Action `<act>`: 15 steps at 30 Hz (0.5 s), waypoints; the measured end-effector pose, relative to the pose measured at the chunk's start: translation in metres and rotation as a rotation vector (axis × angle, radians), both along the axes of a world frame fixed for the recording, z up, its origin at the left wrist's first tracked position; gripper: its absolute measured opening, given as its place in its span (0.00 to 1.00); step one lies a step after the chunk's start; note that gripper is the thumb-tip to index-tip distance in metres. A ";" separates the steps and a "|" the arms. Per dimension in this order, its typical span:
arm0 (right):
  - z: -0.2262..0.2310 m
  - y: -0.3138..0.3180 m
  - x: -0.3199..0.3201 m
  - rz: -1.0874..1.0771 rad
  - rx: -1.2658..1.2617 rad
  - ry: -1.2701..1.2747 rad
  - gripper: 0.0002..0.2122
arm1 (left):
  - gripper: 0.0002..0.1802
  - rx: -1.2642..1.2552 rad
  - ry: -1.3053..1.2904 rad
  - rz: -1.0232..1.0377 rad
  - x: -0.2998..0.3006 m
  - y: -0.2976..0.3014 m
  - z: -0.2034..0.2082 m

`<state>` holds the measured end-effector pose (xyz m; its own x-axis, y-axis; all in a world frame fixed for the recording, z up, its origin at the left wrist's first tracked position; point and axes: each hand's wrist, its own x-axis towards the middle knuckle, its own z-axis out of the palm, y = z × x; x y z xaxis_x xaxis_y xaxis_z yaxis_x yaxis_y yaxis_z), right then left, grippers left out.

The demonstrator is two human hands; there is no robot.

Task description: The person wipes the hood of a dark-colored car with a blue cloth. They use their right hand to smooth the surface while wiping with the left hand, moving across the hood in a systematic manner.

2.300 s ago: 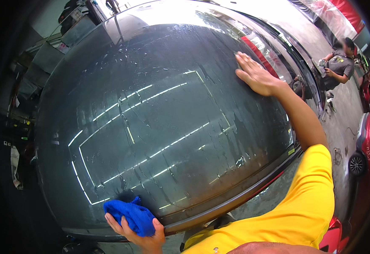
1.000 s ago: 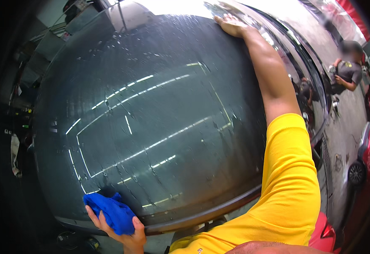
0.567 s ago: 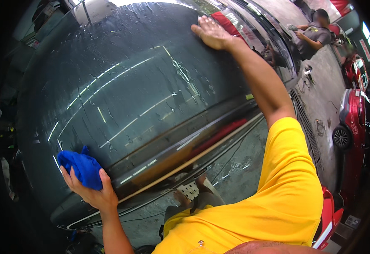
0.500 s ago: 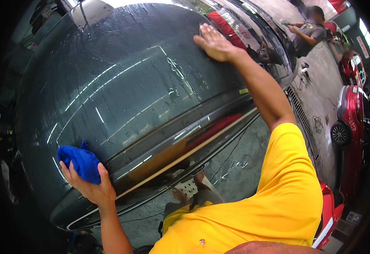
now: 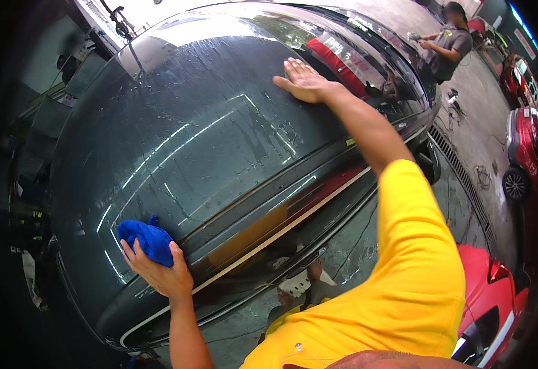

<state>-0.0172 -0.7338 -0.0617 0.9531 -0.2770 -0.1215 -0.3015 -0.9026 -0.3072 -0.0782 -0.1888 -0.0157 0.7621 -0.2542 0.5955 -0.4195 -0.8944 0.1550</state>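
Squeezing soft blue cloth (image 5: 147, 240) in left hand (image 5: 161, 273) on wet car roof (image 5: 207, 135) | light, floppy, grab bunched | right hand (image 5: 306, 81) flat, fingers spread on slippery roof

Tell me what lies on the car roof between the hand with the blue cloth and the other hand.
Nothing visible does. The left hand presses the blue cloth on the near edge of the dark car roof; the right hand lies flat farther up. Between them only wet paint, streaks and reflections show.
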 end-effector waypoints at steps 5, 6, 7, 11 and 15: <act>-0.012 0.008 -0.022 -0.081 -0.004 -0.026 0.50 | 0.41 -0.007 -0.002 -0.020 0.003 -0.006 -0.002; -0.001 0.030 -0.048 -0.054 0.007 -0.002 0.47 | 0.41 -0.006 -0.014 -0.005 0.001 -0.001 -0.002; 0.000 0.045 -0.079 -0.031 0.003 0.016 0.48 | 0.41 -0.003 -0.015 0.006 -0.001 0.001 -0.002; 0.005 0.069 -0.140 0.020 0.033 0.123 0.49 | 0.41 0.033 -0.050 0.062 -0.005 0.010 -0.002; 0.018 0.053 -0.106 -0.255 0.088 0.124 0.50 | 0.42 0.033 -0.049 0.022 -0.001 -0.003 -0.005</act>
<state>-0.1237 -0.6807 -0.0434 0.8303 -0.4892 -0.2670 -0.5556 -0.7641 -0.3278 -0.0795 -0.1920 -0.0202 0.7382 -0.2572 0.6236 -0.4055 -0.9080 0.1056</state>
